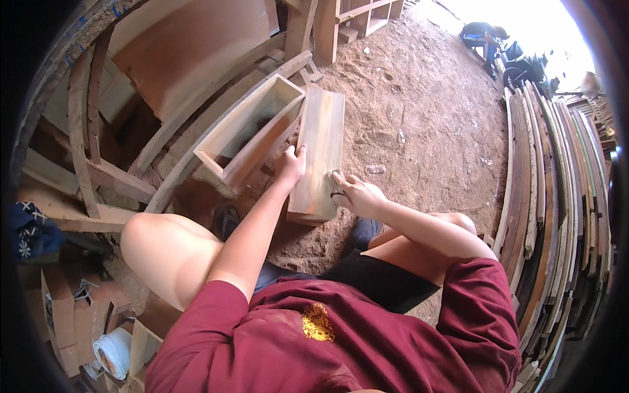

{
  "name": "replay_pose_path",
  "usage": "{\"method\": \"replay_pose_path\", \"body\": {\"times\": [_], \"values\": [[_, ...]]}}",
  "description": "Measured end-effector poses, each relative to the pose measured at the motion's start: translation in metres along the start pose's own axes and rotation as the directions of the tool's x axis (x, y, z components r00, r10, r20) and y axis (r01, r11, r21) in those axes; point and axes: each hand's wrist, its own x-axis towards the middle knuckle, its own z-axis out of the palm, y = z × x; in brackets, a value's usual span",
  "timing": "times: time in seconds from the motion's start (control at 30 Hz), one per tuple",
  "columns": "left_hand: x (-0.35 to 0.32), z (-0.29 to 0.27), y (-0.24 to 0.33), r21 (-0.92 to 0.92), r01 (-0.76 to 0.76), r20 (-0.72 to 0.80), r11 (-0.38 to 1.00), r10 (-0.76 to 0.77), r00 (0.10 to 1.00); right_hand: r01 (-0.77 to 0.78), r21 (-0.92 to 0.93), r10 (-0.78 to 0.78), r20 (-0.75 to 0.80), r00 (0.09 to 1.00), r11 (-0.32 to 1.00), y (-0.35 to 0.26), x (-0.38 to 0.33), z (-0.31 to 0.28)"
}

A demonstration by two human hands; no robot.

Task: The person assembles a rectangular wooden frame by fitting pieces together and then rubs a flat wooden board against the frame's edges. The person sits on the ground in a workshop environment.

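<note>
A long wooden box [322, 131] with a smooth pale broad face upward stands in front of me, between my feet. My left hand [293, 164] grips its left edge, the thumb lying on the upper face. On the right edge, near the closer end, my right hand [357, 195] presses with bent fingers. A small greyish piece shows under those fingertips, too covered to name. Beside the box on the left sits an open wooden box [226, 167], hollow and tilted, its far corner close to the other one.
Curved wooden frame pieces [167, 137] and a large brown panel [196, 52] fill the left. Long planks [537, 196] are stacked along the right. Sawdust covers the ground [419, 118]. A white bucket [114, 352] stands at lower left among wooden pieces. Motorbikes [524, 65] are parked far right.
</note>
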Motion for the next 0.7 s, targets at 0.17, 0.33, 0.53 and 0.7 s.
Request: {"method": "replay_pose_path", "body": {"times": [0.17,0.33,0.53,0.7], "values": [[-0.002,0.0,0.003,0.011,0.008,-0.009,1.0,-0.008,1.0,-0.037,-0.071,0.031,-0.087,0.996,0.997,-0.019,0.007,0.003],[-0.002,0.001,-0.002,-0.034,-0.007,-0.039,0.999,0.006,0.999,0.161,-0.233,-0.123,0.168,0.978,0.959,-0.031,-0.002,0.007],[0.002,0.003,-0.004,-0.056,-0.018,-0.026,0.998,0.017,1.0,0.119,-0.599,-0.25,-0.139,0.958,0.792,-0.03,-0.006,0.021],[0.002,0.001,-0.004,-0.048,-0.024,-0.029,0.999,0.022,0.999,0.313,-0.684,-0.435,-0.008,0.9,0.659,-0.032,-0.005,0.029]]}}
